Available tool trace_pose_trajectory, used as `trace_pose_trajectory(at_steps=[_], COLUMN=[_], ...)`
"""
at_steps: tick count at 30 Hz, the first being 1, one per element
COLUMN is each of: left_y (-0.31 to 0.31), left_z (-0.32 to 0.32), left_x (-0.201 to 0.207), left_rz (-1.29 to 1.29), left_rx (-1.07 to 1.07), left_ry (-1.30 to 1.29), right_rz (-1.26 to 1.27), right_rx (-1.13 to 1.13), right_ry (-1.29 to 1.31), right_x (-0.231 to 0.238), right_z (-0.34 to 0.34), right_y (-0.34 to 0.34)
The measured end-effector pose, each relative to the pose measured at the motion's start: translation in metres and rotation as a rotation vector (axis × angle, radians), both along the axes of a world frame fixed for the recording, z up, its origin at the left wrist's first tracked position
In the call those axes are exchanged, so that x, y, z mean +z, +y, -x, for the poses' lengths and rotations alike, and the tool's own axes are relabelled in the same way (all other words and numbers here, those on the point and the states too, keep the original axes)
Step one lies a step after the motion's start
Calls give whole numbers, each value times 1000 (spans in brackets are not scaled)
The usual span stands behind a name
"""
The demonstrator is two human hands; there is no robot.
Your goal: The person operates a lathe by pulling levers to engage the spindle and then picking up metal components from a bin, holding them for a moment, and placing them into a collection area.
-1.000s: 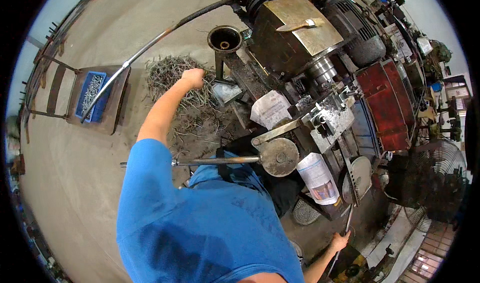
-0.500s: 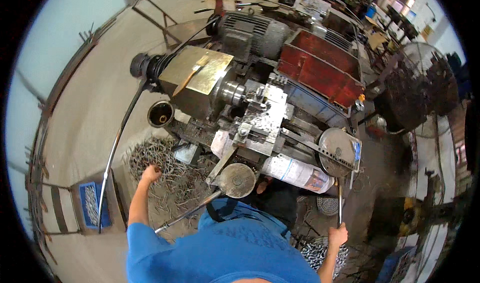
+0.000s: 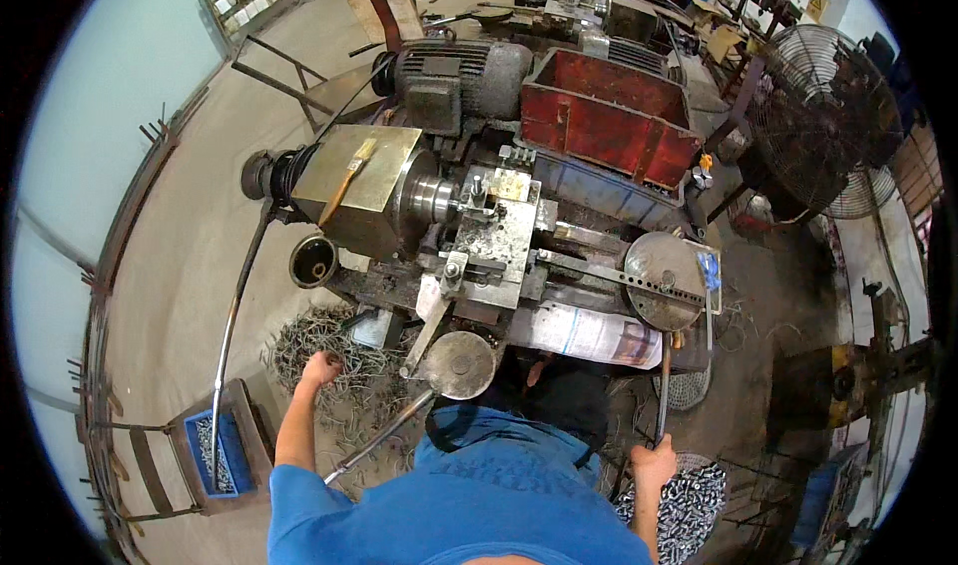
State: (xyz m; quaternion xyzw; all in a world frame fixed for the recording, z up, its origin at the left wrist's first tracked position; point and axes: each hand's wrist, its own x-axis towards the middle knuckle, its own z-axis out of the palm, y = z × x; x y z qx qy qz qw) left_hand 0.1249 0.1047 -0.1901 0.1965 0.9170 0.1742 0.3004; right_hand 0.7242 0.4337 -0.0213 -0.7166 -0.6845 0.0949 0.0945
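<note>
My left hand (image 3: 321, 368), its fingers curled closed, hangs over a heap of curled metal shavings (image 3: 296, 337) on the floor. Whatever lies inside those fingers is too small or hidden to make out. On the right, my right hand (image 3: 654, 460) is wrapped around the lower end of a metal lever rod (image 3: 666, 395), below a round plate (image 3: 667, 281). Between the hands stands a greasy lathe: its chuck (image 3: 431, 199) is beside the metal tool slide (image 3: 491, 241). Another round plate (image 3: 459, 364) is near my left forearm, above a second slanting metal rod (image 3: 384, 435).
A brush (image 3: 348, 181) lies on the headstock cover. Behind are a motor (image 3: 461, 78), a red metal bin (image 3: 609, 131) and a large fan (image 3: 820, 121). Small metal parts fill a blue tray (image 3: 232, 445) at left and a basket (image 3: 689, 510) beside my right hand.
The whole view has shifted and tilted, showing more of the far room. My left hand stays closed over the shavings, slightly nearer the lathe. My right hand keeps its hold on the lever rod.
</note>
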Motion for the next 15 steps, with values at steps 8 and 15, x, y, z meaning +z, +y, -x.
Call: trace_pose_trajectory(at_steps=[8,15], left_y=[32,94], left_z=[1,22], left_x=[39,42], left_rz=[-34,106], left_rx=[-23,-270], left_ry=[89,404], right_rz=[-134,-152], right_rx=[134,119], right_ry=[-30,-501], right_x=[-24,-41], right_z=[-59,-137], right_y=[44,216])
